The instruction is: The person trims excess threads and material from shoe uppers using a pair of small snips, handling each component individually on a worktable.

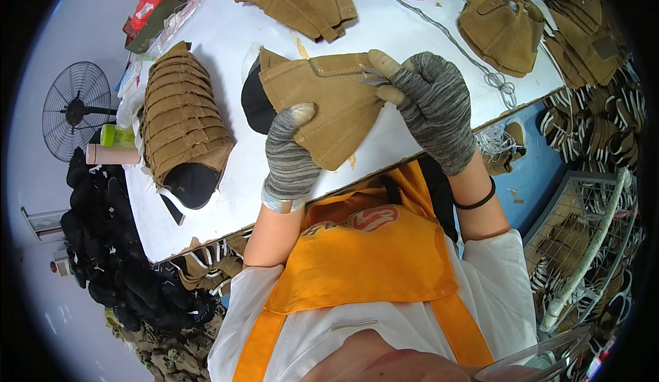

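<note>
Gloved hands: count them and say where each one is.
2. The left hand grips the lower edge of the tan suede piece; the right hand holds its upper right edge, with small metal snips in the fingers. No others show.

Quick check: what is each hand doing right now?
Left hand: closed on the tan suede piece, gripping its lower edge.
Right hand: closed, pinching small metal snips at the piece's top.

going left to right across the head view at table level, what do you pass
black standing fan → long stack of tan suede pieces → left hand → tan suede piece it holds up → right hand → tan piled pieces → wire rack
</note>
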### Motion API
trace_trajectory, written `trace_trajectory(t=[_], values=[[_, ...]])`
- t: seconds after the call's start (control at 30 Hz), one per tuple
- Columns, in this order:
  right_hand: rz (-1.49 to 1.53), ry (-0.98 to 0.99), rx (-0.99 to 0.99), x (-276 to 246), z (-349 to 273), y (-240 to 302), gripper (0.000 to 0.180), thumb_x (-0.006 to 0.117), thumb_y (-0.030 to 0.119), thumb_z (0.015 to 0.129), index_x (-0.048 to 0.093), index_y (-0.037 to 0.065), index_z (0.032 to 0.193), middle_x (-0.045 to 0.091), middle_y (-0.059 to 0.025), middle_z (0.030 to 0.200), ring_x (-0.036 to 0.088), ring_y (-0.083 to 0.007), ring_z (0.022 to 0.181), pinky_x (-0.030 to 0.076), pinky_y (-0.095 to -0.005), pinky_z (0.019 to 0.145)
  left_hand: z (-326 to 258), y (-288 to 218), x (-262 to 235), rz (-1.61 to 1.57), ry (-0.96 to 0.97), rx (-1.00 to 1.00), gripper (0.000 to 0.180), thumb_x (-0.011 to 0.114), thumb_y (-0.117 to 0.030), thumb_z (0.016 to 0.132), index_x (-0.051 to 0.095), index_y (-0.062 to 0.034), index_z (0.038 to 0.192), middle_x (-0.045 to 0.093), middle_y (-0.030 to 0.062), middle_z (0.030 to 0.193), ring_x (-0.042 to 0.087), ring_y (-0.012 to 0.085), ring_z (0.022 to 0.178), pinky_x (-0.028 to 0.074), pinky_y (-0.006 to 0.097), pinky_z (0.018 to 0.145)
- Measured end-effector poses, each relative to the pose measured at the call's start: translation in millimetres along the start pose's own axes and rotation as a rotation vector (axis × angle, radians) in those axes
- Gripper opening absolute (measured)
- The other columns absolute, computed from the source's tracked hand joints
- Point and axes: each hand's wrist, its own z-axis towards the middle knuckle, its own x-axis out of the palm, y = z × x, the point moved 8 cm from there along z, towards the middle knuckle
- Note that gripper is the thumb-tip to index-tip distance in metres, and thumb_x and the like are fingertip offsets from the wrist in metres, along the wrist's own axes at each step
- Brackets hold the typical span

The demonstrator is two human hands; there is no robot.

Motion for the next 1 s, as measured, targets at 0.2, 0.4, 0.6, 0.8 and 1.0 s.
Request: trace_trajectory(t=[0.2, 0.4, 0.6, 0.8, 1.0], values=[[-0.059, 0.004, 0.038, 4.7, -3.0, -0.8, 0.039, 0.068, 0.022, 0.079, 0.064, 0.021, 0.118, 0.051, -0.0062, 0.065, 0.049, -0.0209, 0.056, 0.043, -0.0322, 0.051, 2.5, 3.3, -1.7, -0.010, 0.026, -0.022, 0.059, 0.060, -0.018, 0.079, 0.039, 0.0015, 0.131, 0.051, 0.0222, 0.124, 0.053, 0.0356, 0.114, 0.044, 0.048, 0.099], [0.135, -0.084, 0.072, 6.4, -11.7, -14.1, 0.037, 0.065, 0.014, 0.083, 0.064, 0.016, 0.119, 0.056, -0.0054, 0.072, 0.053, -0.0180, 0.060, 0.046, -0.0290, 0.056, 1.7, 5.0, -3.0, -0.012, 0.002, -0.031, 0.059, 0.060, -0.017, 0.079, 0.039, 0.0014, 0.131, 0.052, 0.0221, 0.124, 0.054, 0.0355, 0.114, 0.043, 0.047, 0.100], [0.270, -0.187, 0.179, -1.2, -11.2, -25.2, 0.033, 0.062, 0.011, 0.086, 0.063, 0.011, 0.119, 0.063, -0.0094, 0.086, 0.058, -0.0190, 0.074, 0.050, -0.0295, 0.071, 2.3, -11.8, 1.7, -0.051, -0.036, 0.092, 0.059, 0.062, -0.024, 0.082, 0.039, -0.0003, 0.132, 0.049, 0.0216, 0.127, 0.051, 0.0346, 0.117, 0.044, 0.047, 0.099], [-0.449, 0.207, 0.437, 31.1, -45.7, -123.1, 0.031, 0.053, 0.021, 0.093, 0.059, 0.014, 0.122, 0.062, -0.0115, 0.105, 0.060, -0.0281, 0.090, 0.051, -0.0366, 0.080, 11.2, -57.0, -15.5, -0.303, 0.059, 0.227, 0.052, 0.052, -0.032, 0.093, 0.039, -0.0040, 0.135, 0.045, 0.0167, 0.135, 0.046, 0.0327, 0.123, 0.037, 0.051, 0.104], [-0.549, 0.190, 0.453, 35.2, -50.6, -120.7, 0.031, 0.056, 0.021, 0.090, 0.061, 0.019, 0.121, 0.059, -0.0085, 0.120, 0.047, -0.0276, 0.117, 0.027, -0.0478, 0.103, 11.7, -67.8, -21.7, -0.438, 0.215, 0.241, 0.048, 0.046, -0.030, 0.097, 0.038, -0.0045, 0.136, 0.044, 0.0154, 0.137, 0.043, 0.0303, 0.127, 0.033, 0.051, 0.107]])
